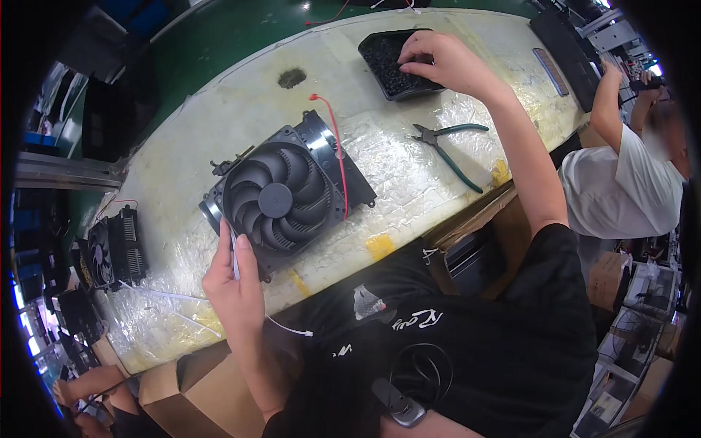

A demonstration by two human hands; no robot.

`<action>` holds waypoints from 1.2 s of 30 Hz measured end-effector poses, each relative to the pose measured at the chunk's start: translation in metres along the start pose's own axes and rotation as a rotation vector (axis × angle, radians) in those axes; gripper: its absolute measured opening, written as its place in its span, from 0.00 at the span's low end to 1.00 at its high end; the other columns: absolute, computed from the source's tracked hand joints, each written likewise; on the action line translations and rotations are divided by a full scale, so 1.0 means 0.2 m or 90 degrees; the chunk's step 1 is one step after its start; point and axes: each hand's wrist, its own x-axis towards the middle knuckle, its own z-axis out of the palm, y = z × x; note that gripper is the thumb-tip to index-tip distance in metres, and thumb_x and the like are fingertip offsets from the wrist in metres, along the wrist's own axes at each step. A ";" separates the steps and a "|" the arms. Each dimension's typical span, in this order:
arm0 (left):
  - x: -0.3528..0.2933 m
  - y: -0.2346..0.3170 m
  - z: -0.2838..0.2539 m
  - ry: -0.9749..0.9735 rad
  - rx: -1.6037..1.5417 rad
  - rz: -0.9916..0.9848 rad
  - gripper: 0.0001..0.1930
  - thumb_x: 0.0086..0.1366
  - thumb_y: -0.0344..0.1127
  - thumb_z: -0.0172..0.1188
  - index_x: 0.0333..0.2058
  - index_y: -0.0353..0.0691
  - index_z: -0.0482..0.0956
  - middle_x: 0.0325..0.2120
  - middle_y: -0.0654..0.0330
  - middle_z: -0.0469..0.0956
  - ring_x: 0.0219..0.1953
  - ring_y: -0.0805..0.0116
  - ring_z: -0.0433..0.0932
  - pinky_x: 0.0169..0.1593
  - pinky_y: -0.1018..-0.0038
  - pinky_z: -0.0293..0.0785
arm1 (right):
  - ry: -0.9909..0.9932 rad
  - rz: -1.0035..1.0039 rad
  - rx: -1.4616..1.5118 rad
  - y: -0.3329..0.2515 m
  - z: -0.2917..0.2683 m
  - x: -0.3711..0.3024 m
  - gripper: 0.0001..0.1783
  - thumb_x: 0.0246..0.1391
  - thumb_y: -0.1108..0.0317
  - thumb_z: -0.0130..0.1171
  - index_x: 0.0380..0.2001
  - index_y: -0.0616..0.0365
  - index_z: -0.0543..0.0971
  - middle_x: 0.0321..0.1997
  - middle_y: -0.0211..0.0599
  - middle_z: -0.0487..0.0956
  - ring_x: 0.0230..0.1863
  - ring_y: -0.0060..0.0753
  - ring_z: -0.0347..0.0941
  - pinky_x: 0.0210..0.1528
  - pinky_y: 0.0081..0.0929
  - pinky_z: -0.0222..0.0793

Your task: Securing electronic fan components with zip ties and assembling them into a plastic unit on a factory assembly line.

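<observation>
In front of me a black cooling fan unit [275, 200] lies on the table, its round fan facing up and a red wire [340, 157] across its right side. My left hand [237, 281] is at its lower-left corner, thumb and forefinger closed around a white cable [235, 255] against the frame. The cable's plug end hangs below the hand. At the far side, my right hand [438, 62] reaches over a black tray [398, 93] of small black pieces, probably screws. Its fingertips are pinched together; whatever they hold is too small to make out.
Green-handled cutting pliers [449, 150] lie open right of the fan unit. Another fan unit [113, 248] stands at the left table edge near white cables [171, 296]. A cardboard box [204, 394] is below the table's edge. A person in a white shirt [624, 182] works at the right.
</observation>
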 end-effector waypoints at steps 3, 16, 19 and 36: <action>0.04 0.01 -0.01 -0.013 0.001 0.002 0.21 0.71 0.32 0.53 0.59 0.28 0.69 0.21 0.72 0.67 0.24 0.85 0.60 0.26 0.85 0.58 | 0.014 0.001 0.010 0.01 0.02 0.00 0.09 0.52 0.67 0.64 0.36 0.58 0.84 0.37 0.38 0.81 0.38 0.42 0.76 0.42 0.34 0.72; -0.05 -0.01 -0.08 0.014 -0.187 -0.092 0.18 0.72 0.31 0.49 0.57 0.29 0.72 0.13 0.70 0.66 0.09 0.84 0.60 0.14 0.83 0.55 | 0.114 0.121 0.247 0.02 0.02 -0.03 0.09 0.59 0.69 0.62 0.41 0.62 0.82 0.37 0.30 0.82 0.34 0.19 0.74 0.41 0.19 0.70; -0.09 0.00 -0.12 0.023 -0.186 -0.125 0.18 0.72 0.30 0.50 0.57 0.29 0.72 0.15 0.71 0.67 0.12 0.85 0.61 0.16 0.84 0.56 | 0.319 -0.015 0.429 -0.07 -0.04 0.02 0.15 0.60 0.70 0.60 0.50 0.62 0.77 0.39 0.33 0.83 0.35 0.17 0.75 0.41 0.16 0.70; -0.08 -0.08 -0.16 -0.022 -0.394 -0.141 0.16 0.70 0.27 0.54 0.54 0.29 0.75 0.24 0.72 0.70 0.25 0.87 0.62 0.28 0.87 0.57 | -0.095 -0.097 0.604 -1.21 0.21 0.31 0.09 0.53 0.74 0.67 0.37 0.66 0.84 0.28 0.37 0.84 0.23 0.15 0.78 0.24 0.10 0.73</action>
